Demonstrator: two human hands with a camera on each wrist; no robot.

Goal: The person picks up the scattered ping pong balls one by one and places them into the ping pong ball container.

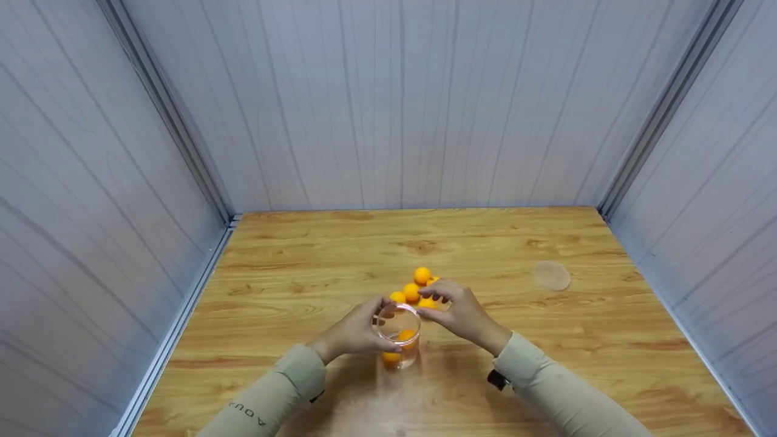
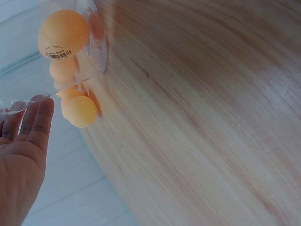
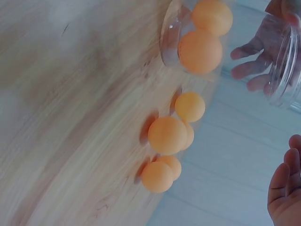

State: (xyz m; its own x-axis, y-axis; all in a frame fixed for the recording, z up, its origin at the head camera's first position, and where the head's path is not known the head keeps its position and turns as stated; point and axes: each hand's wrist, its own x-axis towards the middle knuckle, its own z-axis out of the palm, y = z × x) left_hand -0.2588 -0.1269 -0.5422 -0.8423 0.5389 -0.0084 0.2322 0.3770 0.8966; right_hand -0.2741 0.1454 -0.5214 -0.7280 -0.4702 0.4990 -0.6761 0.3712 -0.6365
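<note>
My left hand (image 1: 362,328) grips a clear plastic jar (image 1: 408,360) near its rim, thumb on the near side and fingers round the far side. The jar stands upright with its mouth uncovered. Two orange ping-pong balls (image 3: 200,52) lie inside at the bottom; printed marks show on one ball (image 2: 63,34) in the left wrist view. My right hand (image 1: 459,309) hovers just right of the rim, fingers loosely bent, holding nothing. Below and beyond it, several more orange balls (image 1: 411,293) sit grouped on the table behind the jar, some partly hidden by that hand.
A thin translucent disc (image 1: 552,275) lies flat on the wood-grain table (image 1: 273,273), to the right of the balls. Pale panel walls (image 1: 388,109) enclose the table at the back and on both sides.
</note>
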